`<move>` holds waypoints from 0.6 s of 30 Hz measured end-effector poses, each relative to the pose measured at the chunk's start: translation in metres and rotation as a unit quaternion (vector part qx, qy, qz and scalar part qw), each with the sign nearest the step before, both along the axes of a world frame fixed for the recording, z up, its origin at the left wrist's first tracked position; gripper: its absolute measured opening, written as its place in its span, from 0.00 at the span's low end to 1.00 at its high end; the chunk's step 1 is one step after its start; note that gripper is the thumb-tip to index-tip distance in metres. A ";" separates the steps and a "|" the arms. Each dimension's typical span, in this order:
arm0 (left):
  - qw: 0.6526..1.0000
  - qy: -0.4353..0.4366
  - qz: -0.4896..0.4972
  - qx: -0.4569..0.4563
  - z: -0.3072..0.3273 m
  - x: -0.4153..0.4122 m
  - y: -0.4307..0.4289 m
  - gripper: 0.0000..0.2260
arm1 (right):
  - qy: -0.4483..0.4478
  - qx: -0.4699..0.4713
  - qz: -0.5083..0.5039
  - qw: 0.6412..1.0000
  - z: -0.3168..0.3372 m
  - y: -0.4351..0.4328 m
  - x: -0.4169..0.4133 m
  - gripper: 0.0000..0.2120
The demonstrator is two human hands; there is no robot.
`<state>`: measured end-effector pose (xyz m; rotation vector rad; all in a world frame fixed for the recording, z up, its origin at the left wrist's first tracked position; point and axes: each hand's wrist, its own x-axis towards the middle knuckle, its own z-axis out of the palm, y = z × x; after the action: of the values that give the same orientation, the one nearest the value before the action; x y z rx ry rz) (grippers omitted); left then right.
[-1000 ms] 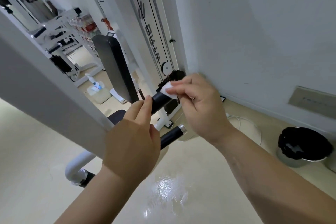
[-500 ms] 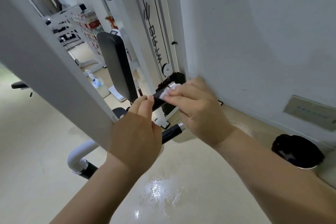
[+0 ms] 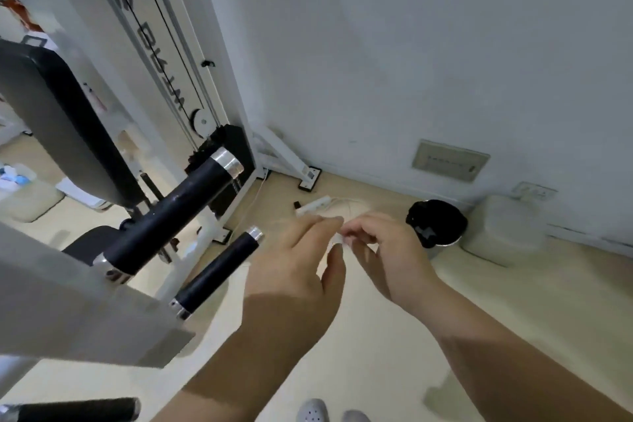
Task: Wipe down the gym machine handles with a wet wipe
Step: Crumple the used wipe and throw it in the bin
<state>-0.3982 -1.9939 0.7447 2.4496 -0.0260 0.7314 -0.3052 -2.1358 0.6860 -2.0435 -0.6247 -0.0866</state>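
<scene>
Both hands, left hand [image 3: 294,271] and right hand [image 3: 387,250], pinch a small wet wipe [image 3: 337,239] between them, clear of the black handles [image 3: 178,205], which slant up-right; open floor [image 3: 479,284] below.

Two black cylindrical handles with silver end caps are seen left of centre, both slanted up to the right: the upper handle [image 3: 171,212] above the lower handle [image 3: 217,272]. A small white wet wipe [image 3: 339,239], mostly hidden and blurred, is pinched at mid-frame, apart from both.
</scene>
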 end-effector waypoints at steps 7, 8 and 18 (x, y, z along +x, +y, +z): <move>0.971 0.199 -0.103 -0.089 -0.041 0.057 -0.047 0.18 | 0.143 0.074 -0.152 0.975 0.008 -0.052 0.002 0.10; 0.967 0.208 -0.118 -0.090 -0.043 0.064 -0.054 0.18 | 0.150 0.088 -0.167 0.970 0.008 -0.058 0.005 0.10; 0.948 0.241 -0.093 -0.188 -0.057 0.199 -0.180 0.06 | 0.225 0.190 -0.143 0.945 -0.008 -0.184 0.121 0.08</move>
<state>-0.1992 -2.1741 0.6876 2.1533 0.0653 0.0327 -0.1846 -2.3195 0.6778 -1.6824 -0.0167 0.0843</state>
